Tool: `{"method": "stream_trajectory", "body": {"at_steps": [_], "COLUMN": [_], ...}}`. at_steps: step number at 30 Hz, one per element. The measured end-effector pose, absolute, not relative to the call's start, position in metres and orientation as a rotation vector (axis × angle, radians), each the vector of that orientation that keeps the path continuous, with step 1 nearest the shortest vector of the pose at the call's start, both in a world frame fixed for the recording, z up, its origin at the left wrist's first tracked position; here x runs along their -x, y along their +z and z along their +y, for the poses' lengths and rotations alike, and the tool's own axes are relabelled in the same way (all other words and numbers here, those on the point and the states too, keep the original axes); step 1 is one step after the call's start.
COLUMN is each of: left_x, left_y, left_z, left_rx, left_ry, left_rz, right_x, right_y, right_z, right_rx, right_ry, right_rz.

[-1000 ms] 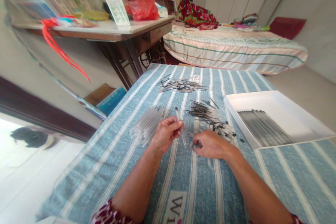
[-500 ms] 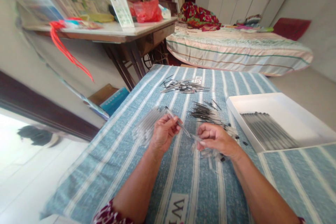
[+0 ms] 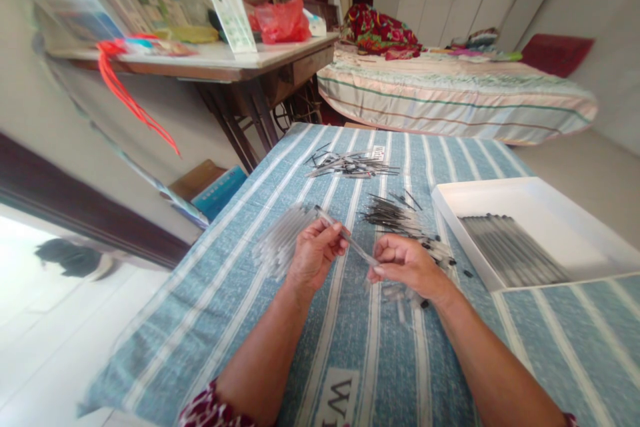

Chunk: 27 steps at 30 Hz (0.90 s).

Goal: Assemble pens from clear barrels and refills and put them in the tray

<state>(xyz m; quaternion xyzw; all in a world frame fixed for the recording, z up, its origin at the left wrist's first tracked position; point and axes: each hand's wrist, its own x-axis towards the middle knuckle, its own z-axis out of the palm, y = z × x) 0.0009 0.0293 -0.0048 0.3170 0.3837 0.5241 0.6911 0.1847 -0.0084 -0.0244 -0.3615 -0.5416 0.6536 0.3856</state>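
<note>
My left hand [image 3: 316,252] is closed around a clear pen [image 3: 356,247] with a dark end pointing up and left. At the pen's lower right end, my right hand [image 3: 407,267] pinches a small clear piece that looks like a cap; it is in line with the pen, and the fingers partly hide it. Left of my left hand lies a pile of clear pen barrels [image 3: 283,240]. Loose clear caps [image 3: 397,293] lie beneath and beside my right hand, with black-ended pieces among them. Thin dark refills [image 3: 385,211] lie just beyond it.
A white box [image 3: 595,240] at the right holds a row of pens [image 3: 515,250]. Farther back on the striped tablecloth [image 3: 250,340] is another heap of thin dark sticks [image 3: 353,165]. A desk [image 3: 295,53] and a bed [image 3: 450,90] stand beyond the table.
The clear piece in my right hand has moved from just off the pen's tip into line with it, covering the tip. My left hand has shifted slightly right.
</note>
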Motion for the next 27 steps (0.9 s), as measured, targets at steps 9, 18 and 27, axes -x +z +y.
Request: {"method": "stream_trajectory", "body": {"at_steps": [9,18,27], "left_x": [-0.002,-0.004,-0.004], "left_y": [-0.006,-0.014,-0.013], "left_z": [0.027,0.027,0.028], "left_rx": [-0.777,-0.798,-0.777], "left_ry": [1.178,1.086,1.014], "left_rz": [0.850,0.944,0.994], "right_x": [-0.180,-0.172,-0.163], "right_y": [-0.027,-0.035,-0.037], "right_z": [-0.007,-0.004,-0.004], "right_rx": [0.962,1.041,1.098], "right_ry": [1.599,1.505,1.362], "right_rz": [-1.326,-1.256,-1.280]}}
